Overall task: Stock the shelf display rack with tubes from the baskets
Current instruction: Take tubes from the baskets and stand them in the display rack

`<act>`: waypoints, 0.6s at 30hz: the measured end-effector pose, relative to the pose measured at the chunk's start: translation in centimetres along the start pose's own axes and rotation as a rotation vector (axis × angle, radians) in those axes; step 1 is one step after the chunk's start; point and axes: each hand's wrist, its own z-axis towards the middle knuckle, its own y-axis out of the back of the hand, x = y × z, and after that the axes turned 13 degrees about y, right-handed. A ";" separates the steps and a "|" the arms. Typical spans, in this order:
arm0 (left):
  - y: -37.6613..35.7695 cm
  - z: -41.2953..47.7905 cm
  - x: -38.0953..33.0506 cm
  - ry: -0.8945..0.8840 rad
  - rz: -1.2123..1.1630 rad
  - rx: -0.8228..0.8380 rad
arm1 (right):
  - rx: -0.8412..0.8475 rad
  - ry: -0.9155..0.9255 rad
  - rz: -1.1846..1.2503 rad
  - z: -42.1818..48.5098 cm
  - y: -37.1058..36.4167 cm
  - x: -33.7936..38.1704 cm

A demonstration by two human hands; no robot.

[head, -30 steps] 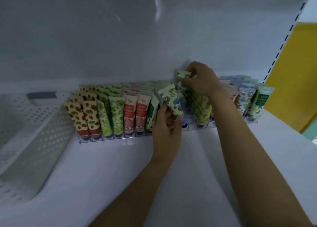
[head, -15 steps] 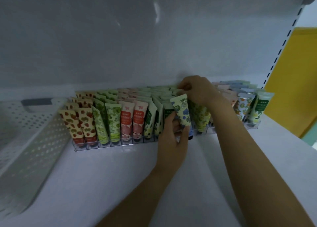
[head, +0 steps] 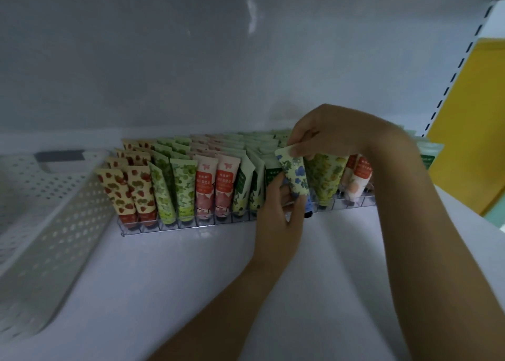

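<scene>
A clear display rack (head: 169, 228) stands on the white shelf (head: 191, 278), filled with rows of upright tubes: strawberry print, green, pink, dark green, yellow-green. A blue-flower tube (head: 294, 175) stands tilted at the front of a middle slot. My left hand (head: 278, 213) grips its lower part from the front. My right hand (head: 328, 134) reaches over the rows and pinches the tube's top edge. The tubes behind my right hand are hidden.
A white perforated basket (head: 54, 224) lies on the shelf at the left, close to the rack's left end. The grey back wall rises behind the rack. A slotted upright and a yellow panel (head: 470, 131) stand at the right.
My right hand has come forward from the back rows to the top of the blue-flower tube. My left hand has kept hold of that tube, which now stands lower in its slot.
</scene>
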 end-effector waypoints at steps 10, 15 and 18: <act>-0.3 -0.3 0.5 -0.087 0.519 0.158 | -0.448 -0.101 -0.097 -0.5 1.0 -1.9; -0.4 -0.4 0.7 -0.145 0.596 0.163 | -0.541 -0.179 -0.106 0.5 -0.3 -3.6; -0.4 -0.3 0.8 -0.151 0.600 0.151 | -0.522 -0.199 -0.106 1.0 -1.1 -4.3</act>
